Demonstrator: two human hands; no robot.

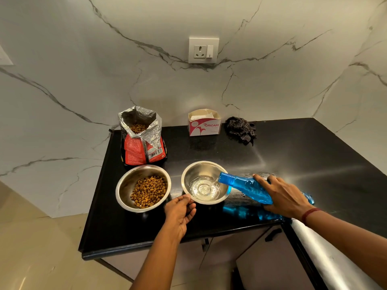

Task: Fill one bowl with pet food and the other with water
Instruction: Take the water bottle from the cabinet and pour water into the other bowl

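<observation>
Blue bottle (251,188) tipped, R hand (282,195), water bowl (195,172)

Standing in a corner of white marble walls (83,59) with grey veining, one wall (360,80) angling in along the right. Carrying a white socket plate (203,50) above the far edge of the glossy black table (293,153). Catching light glare near its right side. Showing grey cabinet doors (261,258) under the near edge, beige floor tiles (31,248) at left.
</observation>
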